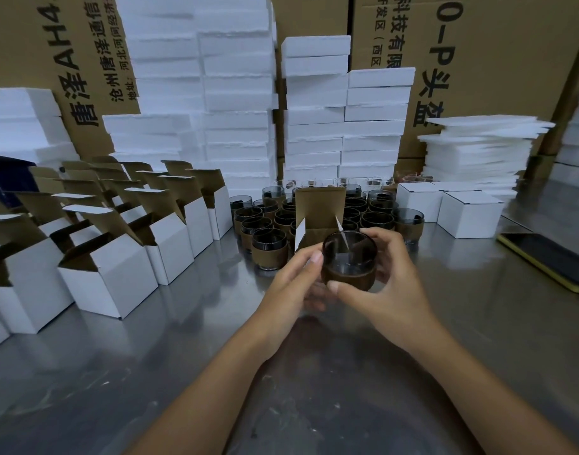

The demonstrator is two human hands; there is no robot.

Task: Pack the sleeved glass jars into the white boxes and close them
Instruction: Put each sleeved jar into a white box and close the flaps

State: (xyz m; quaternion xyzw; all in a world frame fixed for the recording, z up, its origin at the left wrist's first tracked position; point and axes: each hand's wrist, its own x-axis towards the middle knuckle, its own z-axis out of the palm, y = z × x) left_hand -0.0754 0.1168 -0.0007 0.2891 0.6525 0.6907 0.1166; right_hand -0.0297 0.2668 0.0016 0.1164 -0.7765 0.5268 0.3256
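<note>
Head view: both hands meet above the metal table (150, 372). The right hand (393, 290) grips the sleeved glass jar (349, 257), thumb on the brown sleeve and fingers curled round the far side at the rim. The left hand (294, 284) holds the same jar from the other side, thumb tip against the glass and the remaining fingers curled underneath, where they are blurred.

Just beyond the fingertips an open white box (319, 208) stands with its brown lid flap upright; the jar sits in front of its mouth, not yet inside. Behind and beside that box more sleeved jars (268, 247) are clustered. Left of the left fingers run rows of open boxes (107, 284). Right of the right fingers are closed boxes (468, 215) and, nearer, a phone (551, 257). Farthest back rise foam stacks (235, 93) and printed cartons (511, 44).
</note>
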